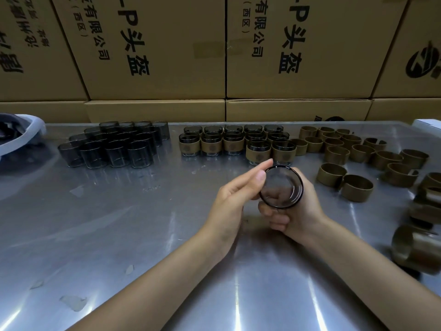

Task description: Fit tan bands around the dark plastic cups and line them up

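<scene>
Dark cup point(281, 187) held above the steel table point(119, 235), mouth tipped toward the camera; right hand point(296, 211) curls round it from below/right, left hand point(229, 201) w/ fairly straight fingers touching its left rim, thumb up near the top edge. Behind: banded cups point(232, 143) in rows at centre back, bare dark cups point(114, 144) clustered back left, loose tan bands point(353, 149) spread to the right. Cardboard boxes point(155, 56) w/ black print stacked along the back.
</scene>
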The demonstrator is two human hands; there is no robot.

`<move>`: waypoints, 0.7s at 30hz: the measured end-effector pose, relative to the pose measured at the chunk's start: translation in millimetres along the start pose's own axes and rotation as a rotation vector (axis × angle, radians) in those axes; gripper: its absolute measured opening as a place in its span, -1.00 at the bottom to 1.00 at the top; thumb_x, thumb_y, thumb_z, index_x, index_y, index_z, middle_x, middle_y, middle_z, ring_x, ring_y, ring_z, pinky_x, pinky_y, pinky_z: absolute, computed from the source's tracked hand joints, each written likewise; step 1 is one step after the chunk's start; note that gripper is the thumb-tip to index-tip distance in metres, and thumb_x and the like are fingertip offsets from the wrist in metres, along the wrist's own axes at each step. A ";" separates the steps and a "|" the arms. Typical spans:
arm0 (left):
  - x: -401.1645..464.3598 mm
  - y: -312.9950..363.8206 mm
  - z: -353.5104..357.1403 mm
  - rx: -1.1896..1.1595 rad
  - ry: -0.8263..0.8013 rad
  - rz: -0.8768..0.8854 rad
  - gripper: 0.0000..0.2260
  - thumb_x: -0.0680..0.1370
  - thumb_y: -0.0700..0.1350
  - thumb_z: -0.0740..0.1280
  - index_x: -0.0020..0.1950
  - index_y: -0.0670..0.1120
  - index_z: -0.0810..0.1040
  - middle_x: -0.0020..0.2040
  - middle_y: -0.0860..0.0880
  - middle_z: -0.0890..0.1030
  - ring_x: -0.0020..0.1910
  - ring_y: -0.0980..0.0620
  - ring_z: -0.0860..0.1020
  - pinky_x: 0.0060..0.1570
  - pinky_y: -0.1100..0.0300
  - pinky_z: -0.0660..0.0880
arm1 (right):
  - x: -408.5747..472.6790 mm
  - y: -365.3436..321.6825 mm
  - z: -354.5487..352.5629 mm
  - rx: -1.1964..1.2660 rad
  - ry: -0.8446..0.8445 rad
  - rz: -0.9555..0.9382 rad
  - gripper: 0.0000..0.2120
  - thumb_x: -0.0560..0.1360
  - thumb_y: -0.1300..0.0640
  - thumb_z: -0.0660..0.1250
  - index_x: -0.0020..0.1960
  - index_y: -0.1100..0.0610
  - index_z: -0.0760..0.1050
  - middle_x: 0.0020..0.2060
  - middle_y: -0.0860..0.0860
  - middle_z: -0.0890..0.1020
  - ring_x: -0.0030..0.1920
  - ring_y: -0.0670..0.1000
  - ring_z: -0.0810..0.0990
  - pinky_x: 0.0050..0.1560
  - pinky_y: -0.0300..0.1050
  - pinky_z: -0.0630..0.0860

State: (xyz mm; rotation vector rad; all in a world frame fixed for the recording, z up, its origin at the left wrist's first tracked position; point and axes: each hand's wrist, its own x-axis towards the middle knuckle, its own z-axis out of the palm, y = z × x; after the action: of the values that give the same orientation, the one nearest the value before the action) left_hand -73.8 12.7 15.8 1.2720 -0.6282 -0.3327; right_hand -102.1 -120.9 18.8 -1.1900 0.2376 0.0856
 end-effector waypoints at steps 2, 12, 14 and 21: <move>1.3 -1.5 -2.8 0.012 -0.066 0.041 -0.66 0.48 -0.02 0.37 0.26 0.09 0.59 0.11 -0.02 0.66 -0.09 0.12 0.60 0.12 0.23 0.49 | -1.7 -2.9 -3.0 0.019 -0.036 0.055 -0.44 0.47 -0.25 0.00 -0.28 0.19 0.48 -0.56 0.10 0.40 -0.70 -0.07 0.18 -0.62 -0.30 0.09; 1.0 -12.6 -1.2 0.346 0.091 0.270 -0.49 0.23 -0.12 0.60 0.13 0.03 0.53 0.04 0.04 0.66 0.12 0.09 0.60 0.14 0.23 0.48 | -2.0 -0.9 4.1 -0.003 -0.043 0.083 -0.42 0.48 -0.15 0.01 -0.46 0.14 0.59 -0.48 0.02 0.57 -0.70 -0.07 0.22 -0.65 -0.39 0.15; 0.7 -10.9 -0.4 0.334 0.066 0.255 -0.49 0.24 -0.13 0.59 0.14 0.03 0.52 0.03 0.08 0.66 0.10 0.13 0.59 0.12 0.26 0.47 | -1.1 0.2 4.4 0.011 -0.031 0.065 -0.38 0.49 -0.16 -0.02 -0.47 0.16 0.58 -0.46 0.04 0.55 -0.70 -0.06 0.21 -0.64 -0.39 0.15; -1.9 -2.2 -1.3 0.276 0.024 0.289 -0.58 0.35 0.05 0.44 0.17 -0.03 0.54 0.07 0.01 0.65 0.11 0.07 0.59 0.17 0.17 0.48 | -1.6 -0.7 4.4 -0.012 -0.005 0.077 -0.42 0.49 -0.20 -0.04 -0.26 0.24 0.50 -0.56 0.11 0.39 -0.69 -0.04 0.19 -0.67 -0.36 0.15</move>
State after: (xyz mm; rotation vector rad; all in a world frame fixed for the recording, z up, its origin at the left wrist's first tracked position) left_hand -74.2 14.1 13.1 1.4221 -0.8468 0.0101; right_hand -102.8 -117.0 21.4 -1.1923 0.2790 0.1572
